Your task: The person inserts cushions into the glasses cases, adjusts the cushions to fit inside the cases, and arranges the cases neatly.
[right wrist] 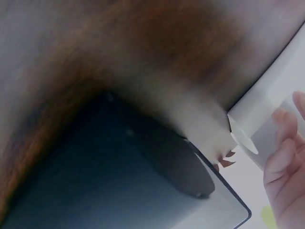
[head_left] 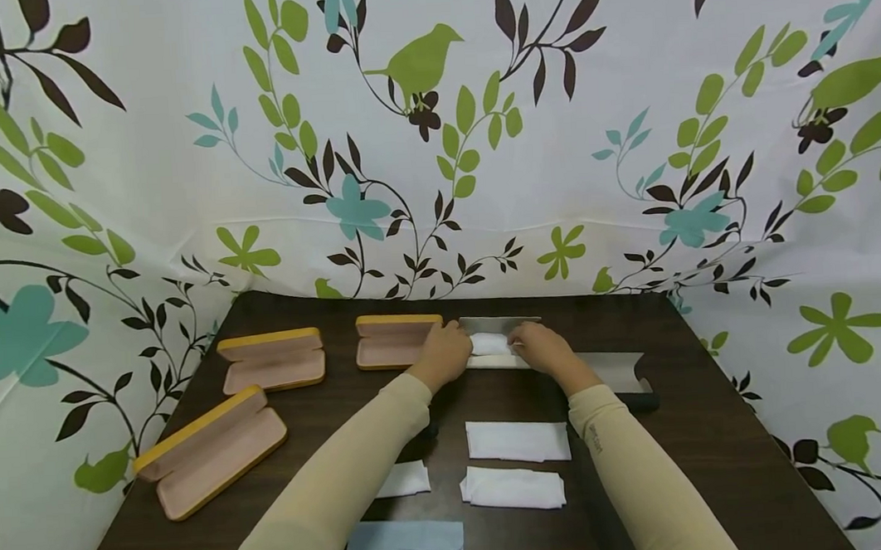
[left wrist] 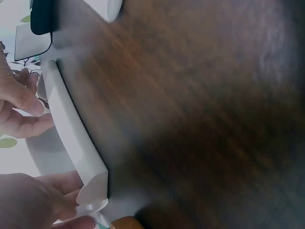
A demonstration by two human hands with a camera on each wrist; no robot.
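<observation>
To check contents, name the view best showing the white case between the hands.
The head view: the white case stands open there, a white bundle inside. Left wrist shows mainly its outer side; right wrist, only part near one end.

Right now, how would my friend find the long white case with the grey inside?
On the dark wooden table, look near the far edge, below the flowery white backdrop. Between the person's left hand and right hand sits an open white, grey-lined case. Unlike the yellow, pink-lined case on its left and the black, grey-lined one on its right, it holds a white bundle.
</observation>
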